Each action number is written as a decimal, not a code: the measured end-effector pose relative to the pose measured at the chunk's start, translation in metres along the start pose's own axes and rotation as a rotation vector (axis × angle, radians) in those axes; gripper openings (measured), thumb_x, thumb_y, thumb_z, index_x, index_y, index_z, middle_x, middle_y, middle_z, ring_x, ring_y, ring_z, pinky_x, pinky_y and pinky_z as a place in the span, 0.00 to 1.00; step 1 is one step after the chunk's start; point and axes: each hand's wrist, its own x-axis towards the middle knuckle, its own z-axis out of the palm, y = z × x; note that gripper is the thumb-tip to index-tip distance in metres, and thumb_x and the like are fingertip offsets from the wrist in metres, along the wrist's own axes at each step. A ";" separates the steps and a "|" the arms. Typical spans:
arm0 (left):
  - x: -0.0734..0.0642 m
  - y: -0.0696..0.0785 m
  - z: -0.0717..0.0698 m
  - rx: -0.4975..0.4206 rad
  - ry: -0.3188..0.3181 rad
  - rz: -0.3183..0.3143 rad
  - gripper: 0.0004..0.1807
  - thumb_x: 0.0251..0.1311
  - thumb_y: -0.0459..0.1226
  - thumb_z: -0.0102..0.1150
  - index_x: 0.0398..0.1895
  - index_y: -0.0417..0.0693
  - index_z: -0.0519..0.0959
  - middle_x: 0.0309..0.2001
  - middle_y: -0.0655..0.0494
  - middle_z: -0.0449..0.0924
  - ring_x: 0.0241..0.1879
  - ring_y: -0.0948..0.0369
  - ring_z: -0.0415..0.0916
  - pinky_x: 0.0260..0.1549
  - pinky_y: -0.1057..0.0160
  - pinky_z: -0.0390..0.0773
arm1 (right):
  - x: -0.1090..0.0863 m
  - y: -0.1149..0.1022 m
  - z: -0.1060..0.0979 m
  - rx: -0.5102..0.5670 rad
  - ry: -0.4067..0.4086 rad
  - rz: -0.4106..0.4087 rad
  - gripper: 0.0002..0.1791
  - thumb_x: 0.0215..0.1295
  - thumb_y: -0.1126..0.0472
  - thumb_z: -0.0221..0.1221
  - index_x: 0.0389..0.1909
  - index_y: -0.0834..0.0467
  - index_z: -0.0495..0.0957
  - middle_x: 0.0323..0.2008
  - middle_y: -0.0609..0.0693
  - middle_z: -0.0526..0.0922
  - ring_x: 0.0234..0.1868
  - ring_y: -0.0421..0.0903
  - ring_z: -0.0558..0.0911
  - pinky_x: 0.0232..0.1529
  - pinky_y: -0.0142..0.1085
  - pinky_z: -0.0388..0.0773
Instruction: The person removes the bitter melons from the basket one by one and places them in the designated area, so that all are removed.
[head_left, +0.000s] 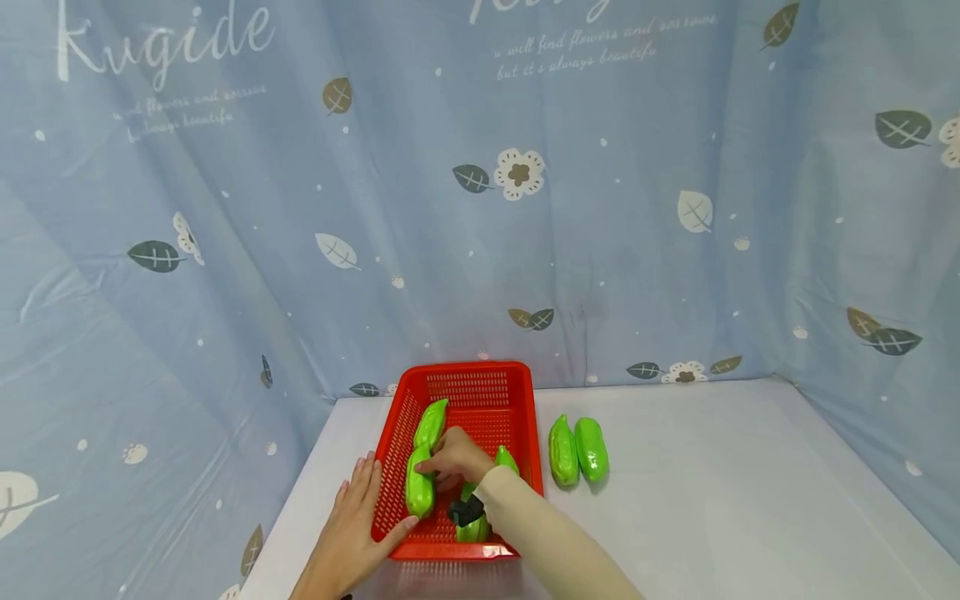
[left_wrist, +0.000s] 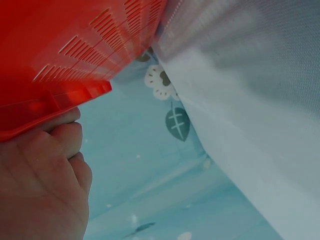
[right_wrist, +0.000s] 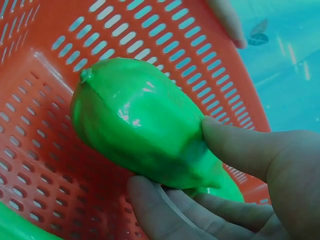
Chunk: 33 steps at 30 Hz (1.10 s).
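A red slotted basket stands on the white table and holds several glossy green gourd-shaped vegetables. My right hand reaches into it and grips one green vegetable between thumb and fingers, close to the basket's left wall. My left hand lies flat against the outside of that left wall, its thumb at the front corner; in the left wrist view the hand touches the basket rim. Another green vegetable lies further back in the basket.
Two more green vegetables lie side by side on the table just right of the basket. A blue curtain with leaves and flowers closes in the back and both sides. The white table stretches to the right.
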 end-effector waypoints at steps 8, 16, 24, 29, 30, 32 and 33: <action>-0.001 0.000 0.001 -0.014 -0.001 -0.005 0.58 0.62 0.67 0.57 0.80 0.33 0.57 0.82 0.37 0.52 0.82 0.38 0.49 0.75 0.30 0.54 | 0.003 0.003 -0.012 0.053 -0.016 -0.028 0.20 0.62 0.65 0.72 0.49 0.74 0.81 0.39 0.63 0.86 0.36 0.58 0.91 0.38 0.52 0.89; -0.001 0.000 0.001 -0.019 -0.002 -0.007 0.57 0.62 0.66 0.58 0.80 0.32 0.56 0.82 0.37 0.51 0.82 0.38 0.48 0.75 0.29 0.53 | -0.002 -0.003 -0.025 0.132 -0.048 -0.043 0.25 0.63 0.63 0.71 0.55 0.75 0.78 0.43 0.65 0.86 0.38 0.60 0.92 0.45 0.56 0.88; 0.001 0.001 -0.001 -0.017 0.004 0.002 0.57 0.62 0.65 0.59 0.79 0.32 0.57 0.82 0.37 0.51 0.82 0.37 0.48 0.75 0.30 0.54 | -0.010 -0.009 -0.041 0.140 -0.079 -0.078 0.29 0.65 0.61 0.70 0.61 0.75 0.76 0.50 0.65 0.85 0.41 0.58 0.91 0.47 0.55 0.88; 0.001 0.002 0.000 -0.024 0.007 0.006 0.57 0.62 0.65 0.59 0.79 0.32 0.56 0.82 0.37 0.51 0.82 0.38 0.48 0.75 0.30 0.54 | -0.016 -0.010 -0.052 0.122 -0.086 -0.107 0.29 0.66 0.59 0.70 0.60 0.74 0.78 0.51 0.64 0.86 0.41 0.57 0.92 0.48 0.54 0.88; 0.001 0.002 0.000 -0.024 0.006 0.005 0.57 0.62 0.65 0.59 0.79 0.32 0.56 0.82 0.36 0.51 0.82 0.38 0.48 0.75 0.29 0.54 | -0.018 -0.010 -0.054 0.126 -0.088 -0.109 0.28 0.66 0.59 0.70 0.60 0.73 0.78 0.51 0.64 0.86 0.40 0.56 0.91 0.48 0.55 0.87; 0.000 0.001 0.000 -0.024 0.002 0.002 0.57 0.62 0.65 0.59 0.79 0.32 0.56 0.82 0.36 0.51 0.82 0.37 0.48 0.75 0.29 0.54 | -0.020 -0.011 -0.058 0.126 -0.092 -0.109 0.28 0.66 0.58 0.70 0.60 0.72 0.79 0.51 0.63 0.86 0.40 0.55 0.91 0.50 0.55 0.87; 0.000 0.001 0.000 -0.023 -0.001 0.000 0.57 0.62 0.65 0.59 0.79 0.32 0.56 0.82 0.36 0.51 0.82 0.37 0.48 0.75 0.29 0.54 | -0.022 -0.012 -0.060 0.130 -0.094 -0.108 0.28 0.66 0.58 0.70 0.60 0.72 0.79 0.51 0.63 0.86 0.40 0.54 0.91 0.51 0.55 0.87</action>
